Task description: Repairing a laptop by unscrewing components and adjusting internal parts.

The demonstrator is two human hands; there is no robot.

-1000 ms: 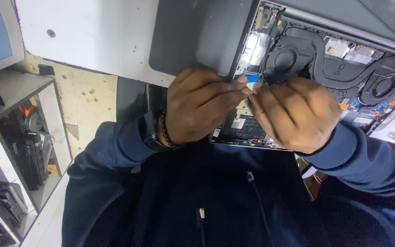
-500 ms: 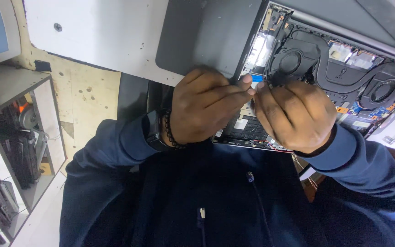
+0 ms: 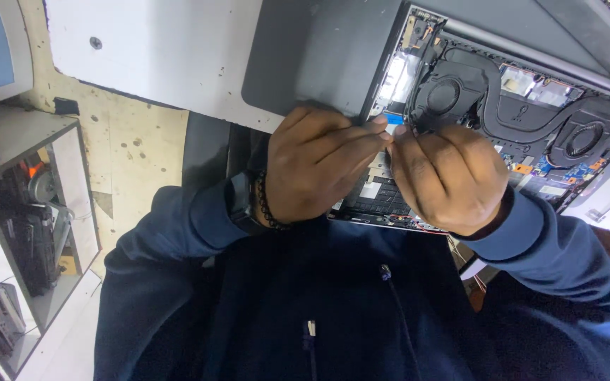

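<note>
The left hand (image 3: 315,166) and the right hand (image 3: 450,176) meet fingertip to fingertip over the opened laptop (image 3: 524,120), both curled tight with the fingers pinched together around a small blue ribbon cable tab (image 3: 394,118). The tab shows only as a sliver between the fingertips, at the laptop's near edge beside the left cooling fan (image 3: 444,95), so which hand truly has hold of it cannot be told. A dark beaded bracelet (image 3: 266,204) circles the left wrist, and both arms wear dark blue sleeves.

Under the knuckles lies the laptop's bare interior: the black heat pipes, a second fan (image 3: 584,137) further right, and a strip of circuit board with small orange and blue parts. The hands cover much of the near board and the cable's socket. Left of the laptop a dark grey flat cover (image 3: 315,53) rests on the white table (image 3: 164,56), touching the laptop's side. Far left, a shelf unit (image 3: 30,212) holds dark equipment.

Compared with half a second ago, the hands stay in the same pinch at the same spot; the view has shifted slightly, and more of the laptop's right side shows.
</note>
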